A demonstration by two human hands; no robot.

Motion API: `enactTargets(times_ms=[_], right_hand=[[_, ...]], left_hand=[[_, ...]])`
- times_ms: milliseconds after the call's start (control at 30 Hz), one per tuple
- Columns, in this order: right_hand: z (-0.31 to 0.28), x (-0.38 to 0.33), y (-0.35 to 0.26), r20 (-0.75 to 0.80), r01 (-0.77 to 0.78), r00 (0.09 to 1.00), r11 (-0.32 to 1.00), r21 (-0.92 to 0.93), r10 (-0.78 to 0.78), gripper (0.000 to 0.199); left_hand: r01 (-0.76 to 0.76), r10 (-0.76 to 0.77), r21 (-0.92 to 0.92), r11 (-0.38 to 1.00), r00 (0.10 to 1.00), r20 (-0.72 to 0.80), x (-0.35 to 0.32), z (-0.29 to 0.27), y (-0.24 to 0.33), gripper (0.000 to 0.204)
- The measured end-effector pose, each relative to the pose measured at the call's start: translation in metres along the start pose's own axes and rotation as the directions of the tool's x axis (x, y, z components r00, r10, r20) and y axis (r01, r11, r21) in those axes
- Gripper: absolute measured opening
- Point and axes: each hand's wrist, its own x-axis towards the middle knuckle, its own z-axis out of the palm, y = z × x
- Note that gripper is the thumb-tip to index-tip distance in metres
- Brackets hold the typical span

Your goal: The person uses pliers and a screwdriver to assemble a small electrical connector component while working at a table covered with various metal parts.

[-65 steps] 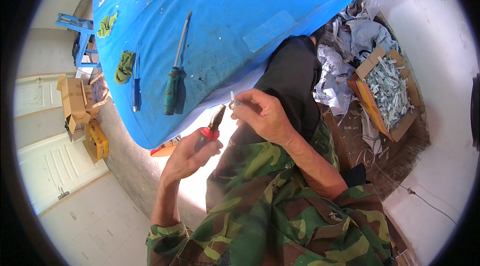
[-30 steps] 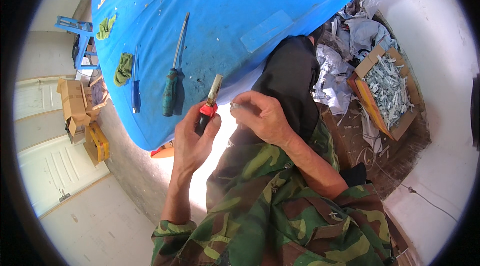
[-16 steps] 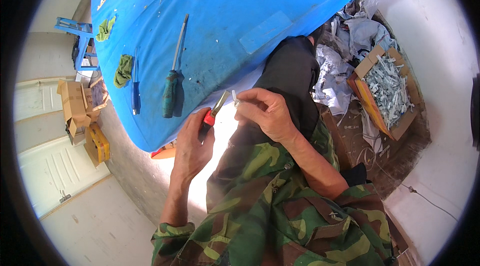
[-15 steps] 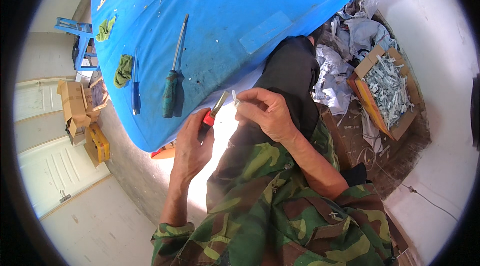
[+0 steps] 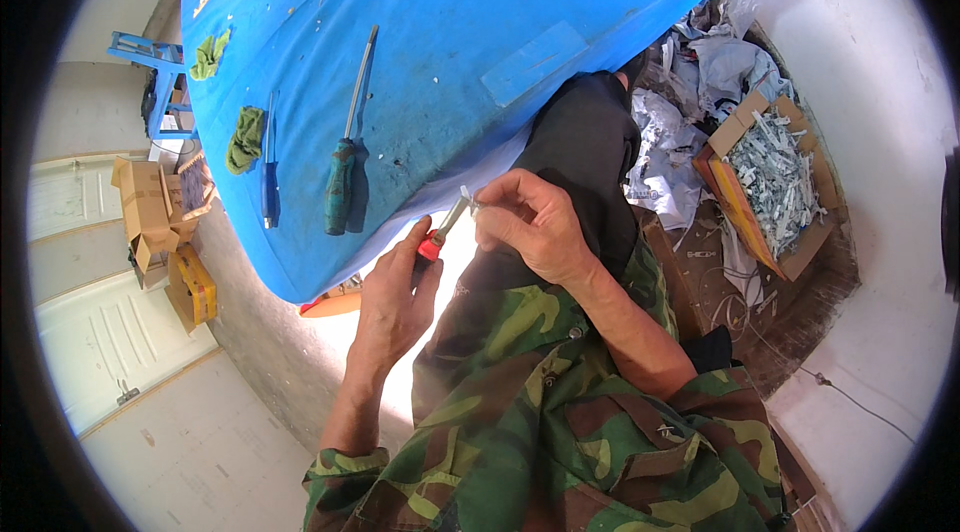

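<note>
Two hands met just below the edge of the blue table (image 5: pixel 480 52). The left hand (image 5: pixel 392 300) was closed around the red handle of a small screwdriver (image 5: pixel 440 232), its tip pointing up toward the right hand (image 5: pixel 535 227), which pinched a small pale part (image 5: pixel 470 202) between fingertips. A green-handled screwdriver (image 5: pixel 345 167) lay on the table, well apart; a cardboard box of metal bits (image 5: pixel 765 182) sat at right.

Your left hand (image 5: pixel 393 297) is curled closed, thumb uppermost, forearm rising from the lower edge. Your right hand (image 5: pixel 535 227) sits just beside it, fingertips (image 5: pixel 484 204) pinched together, wrist bent, forearm angled in from the right.
</note>
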Motion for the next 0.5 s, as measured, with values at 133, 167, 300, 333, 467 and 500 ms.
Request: enactTargets(times_ms=[133, 167, 300, 333, 467, 500], right_hand=[[-0.001, -0.001, -0.001, -0.001, 0.009, 1.000, 0.999, -0.034, -0.009, 0.016], [-0.001, -0.001, -0.001, -0.003, 0.012, 1.000, 0.999, -0.038, -0.012, 0.015], [-0.002, -0.001, -0.002, 0.007, 0.012, 1.000, 0.999, -0.052, -0.012, 0.015], [-0.001, -0.002, -0.002, -0.006, 0.007, 1.000, 0.998, -0.067, -0.007, 0.015], [0.004, -0.003, -0.001, -0.038, 0.001, 0.999, 0.993, -0.118, -0.005, 0.016], [0.004, -0.004, -0.001, -0.043, 0.003, 0.999, 0.992, -0.130, -0.009, 0.016]], left_hand=[[-0.056, 0.056, 0.000, 0.998, 0.998, -0.019, 0.001, 0.005, 0.000, 0.038], [-0.060, 0.061, 0.018, 0.998, 0.998, -0.012, 0.002, 0.005, -0.001, 0.036], [-0.103, 0.104, 0.045, 0.994, 0.994, -0.028, 0.002, 0.009, -0.007, 0.028], [-0.120, 0.121, 0.039, 0.992, 0.992, -0.044, 0.001, 0.010, -0.009, 0.026], [0.199, -0.181, -0.113, 0.974, 0.972, 0.147, 0.001, 0.007, 0.002, 0.024], [0.201, -0.176, -0.170, 0.965, 0.972, 0.154, -0.002, 0.011, -0.004, 0.024]])
